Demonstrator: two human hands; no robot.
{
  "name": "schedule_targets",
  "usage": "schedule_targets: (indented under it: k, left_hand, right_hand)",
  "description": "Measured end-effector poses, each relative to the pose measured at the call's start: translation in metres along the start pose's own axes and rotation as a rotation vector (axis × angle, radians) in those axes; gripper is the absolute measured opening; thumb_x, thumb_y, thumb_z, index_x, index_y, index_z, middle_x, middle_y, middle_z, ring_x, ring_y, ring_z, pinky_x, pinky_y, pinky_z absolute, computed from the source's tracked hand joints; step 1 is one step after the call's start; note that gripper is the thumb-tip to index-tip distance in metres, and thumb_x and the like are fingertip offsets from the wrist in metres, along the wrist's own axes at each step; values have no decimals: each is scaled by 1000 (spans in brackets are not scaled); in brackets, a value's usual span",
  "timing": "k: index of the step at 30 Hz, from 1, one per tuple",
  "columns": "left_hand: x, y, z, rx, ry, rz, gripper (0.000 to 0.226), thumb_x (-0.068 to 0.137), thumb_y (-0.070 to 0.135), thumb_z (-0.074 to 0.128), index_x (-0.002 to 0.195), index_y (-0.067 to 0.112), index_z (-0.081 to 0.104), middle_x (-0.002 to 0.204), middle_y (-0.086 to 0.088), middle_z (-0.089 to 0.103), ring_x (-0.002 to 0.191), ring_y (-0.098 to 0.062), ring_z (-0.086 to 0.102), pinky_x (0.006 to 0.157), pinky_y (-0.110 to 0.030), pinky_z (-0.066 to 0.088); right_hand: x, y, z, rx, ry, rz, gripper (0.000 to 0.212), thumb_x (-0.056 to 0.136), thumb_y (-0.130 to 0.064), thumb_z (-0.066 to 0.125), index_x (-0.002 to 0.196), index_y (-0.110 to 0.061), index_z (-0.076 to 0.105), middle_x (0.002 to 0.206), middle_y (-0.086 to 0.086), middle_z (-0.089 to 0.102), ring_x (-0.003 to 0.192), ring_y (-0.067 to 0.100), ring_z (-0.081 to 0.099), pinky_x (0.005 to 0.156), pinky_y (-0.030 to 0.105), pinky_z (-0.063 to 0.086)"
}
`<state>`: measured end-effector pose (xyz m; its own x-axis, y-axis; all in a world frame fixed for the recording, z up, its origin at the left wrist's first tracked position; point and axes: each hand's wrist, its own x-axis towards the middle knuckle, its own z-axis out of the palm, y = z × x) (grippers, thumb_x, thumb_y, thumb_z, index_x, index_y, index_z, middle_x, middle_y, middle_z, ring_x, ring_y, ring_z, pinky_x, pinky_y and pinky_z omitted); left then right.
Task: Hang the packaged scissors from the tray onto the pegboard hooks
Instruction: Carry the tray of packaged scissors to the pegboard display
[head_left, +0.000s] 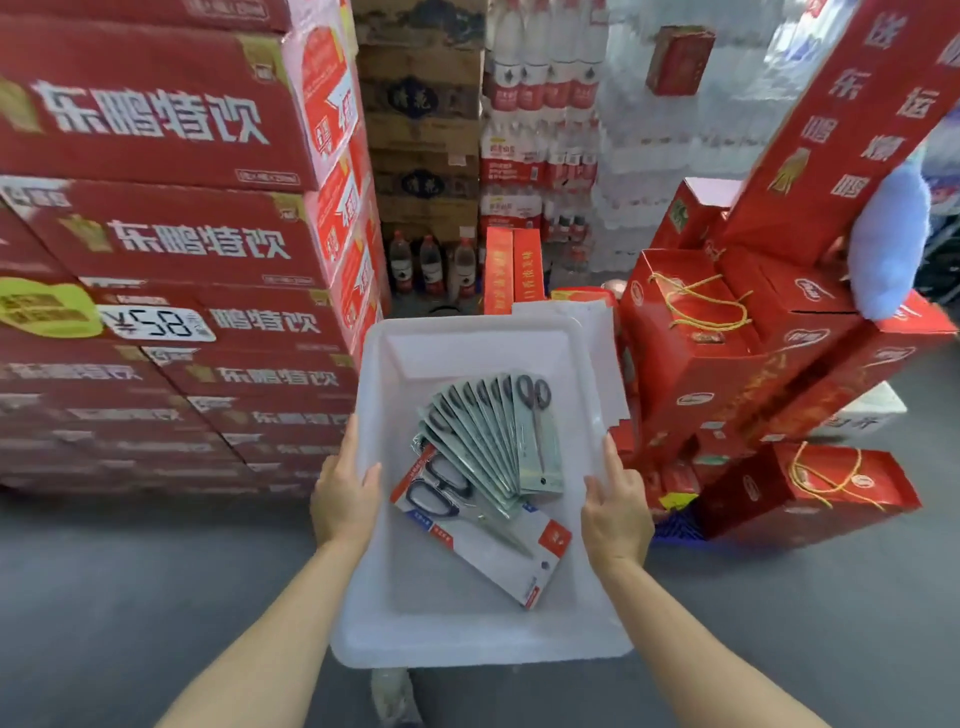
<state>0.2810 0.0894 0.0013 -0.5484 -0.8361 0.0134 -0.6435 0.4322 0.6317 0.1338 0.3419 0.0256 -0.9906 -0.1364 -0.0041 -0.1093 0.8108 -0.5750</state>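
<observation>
A white plastic tray (470, 340) is held in front of me at waist height. My left hand (344, 493) grips its left rim and my right hand (615, 512) grips its right rim. Inside lies a fanned stack of several green-carded scissors packs (493, 436), the top one showing black-handled scissors. Under the fan, nearer to me, lies a larger white and red scissors pack (493, 545) with black handles. No pegboard or hooks are in view.
Stacked red drink cartons (156, 234) form a wall on the left. Red gift boxes with yellow cord handles (727, 364) pile up on the right. Shrink-wrapped water bottles (540, 130) and brown cartons stand behind. Grey floor lies below.
</observation>
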Motion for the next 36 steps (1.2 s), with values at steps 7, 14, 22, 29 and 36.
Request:
schedule_targets:
  k: [7, 14, 22, 29, 36]
  left_hand:
    - [-59, -83, -54, -21, 120, -169, 79, 88, 8, 64, 153, 33, 27, 127, -10, 63, 107, -35, 60, 82, -42, 51]
    - [-103, -154, -117, -22, 280, -366, 75, 90, 7, 62, 152, 33, 28, 131, -15, 60, 114, -41, 58, 90, -47, 48]
    - [-116, -221, -182, 30, 486, -566, 73, 92, 12, 54, 151, 43, 24, 130, -11, 59, 110, -36, 59, 83, -40, 48]
    - [-89, -276, -242, 41, 618, -736, 65, 95, 16, 53, 151, 36, 26, 131, -12, 58, 112, -36, 58, 87, -44, 47]
    - [-47, -328, -297, 40, 686, -808, 68, 92, 19, 53, 149, 42, 23, 127, -11, 61, 110, -37, 59, 90, -46, 50]
  right_hand:
    - [-59, -35, 33, -47, -180, -104, 58, 99, -26, 47, 149, -43, 24, 98, 3, 48, 65, 22, 52, 61, 31, 41]
    - [-104, -96, 79, -14, -349, -274, 59, 97, -24, 50, 148, -42, 27, 103, 2, 50, 73, 20, 50, 69, 33, 44]
    - [-134, -204, 143, -79, -479, -558, 58, 98, -27, 47, 148, -44, 23, 113, 2, 51, 77, 24, 54, 70, 36, 49]
    - [-161, -310, 204, -6, -583, -751, 56, 99, -20, 46, 148, -39, 27, 121, 6, 53, 82, 22, 53, 69, 28, 38]
    - [-176, -409, 254, 43, -627, -898, 55, 97, -19, 49, 147, -35, 32, 118, 7, 56, 91, 27, 58, 81, 38, 49]
